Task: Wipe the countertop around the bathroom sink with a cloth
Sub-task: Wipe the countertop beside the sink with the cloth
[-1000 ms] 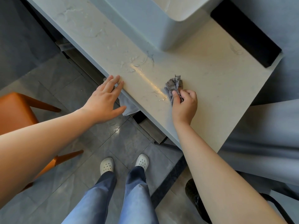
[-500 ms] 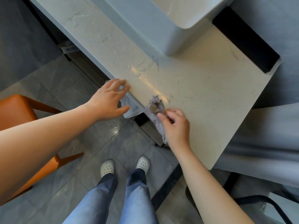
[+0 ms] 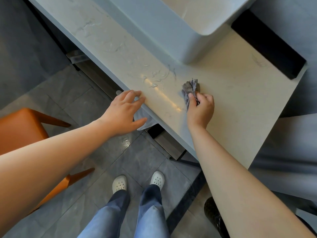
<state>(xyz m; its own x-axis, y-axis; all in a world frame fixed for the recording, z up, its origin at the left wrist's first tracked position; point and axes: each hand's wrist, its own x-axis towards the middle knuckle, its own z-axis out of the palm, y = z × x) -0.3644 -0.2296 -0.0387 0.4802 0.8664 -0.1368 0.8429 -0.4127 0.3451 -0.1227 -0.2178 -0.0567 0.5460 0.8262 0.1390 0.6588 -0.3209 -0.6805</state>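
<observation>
Cloth [image 3: 190,90], grey and bunched, is lying on the countertop [image 3: 240,93] just before the sink [image 3: 171,28], the right hand [image 3: 200,109] pinching its near end. The left hand [image 3: 124,112] is resting spread on the counter's front edge, holding nothing; no writing is showing anywhere.

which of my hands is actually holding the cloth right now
Your right hand pinches the crumpled grey cloth on the countertop. Your left hand holds nothing, its fingers spread at the counter's front edge.
</observation>
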